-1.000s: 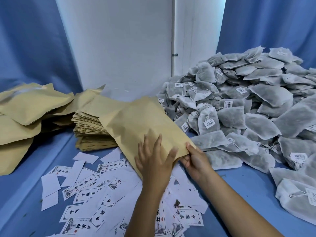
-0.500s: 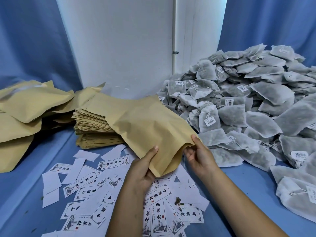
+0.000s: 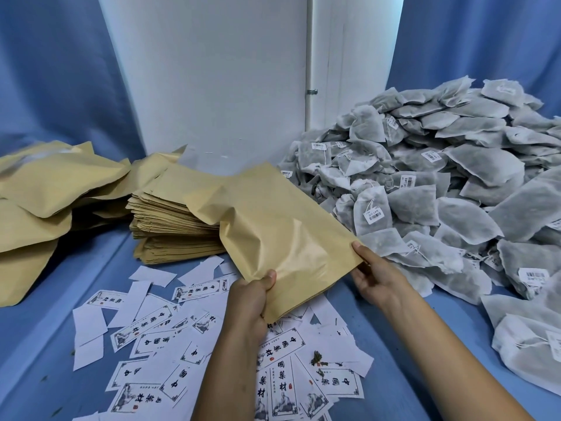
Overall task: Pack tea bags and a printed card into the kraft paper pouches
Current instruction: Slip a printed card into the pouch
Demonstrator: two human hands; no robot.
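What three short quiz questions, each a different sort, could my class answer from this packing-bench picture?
1. True or false: both the left hand and the right hand hold the kraft paper pouch.
2. Multiple choice: the heap of tea bags lies A) left of the pouch, B) right of the pouch, C) inside the pouch.
3. Fill the gap: the printed cards lie scattered on the blue ____.

Key: 1 true; 2 B; 3 table.
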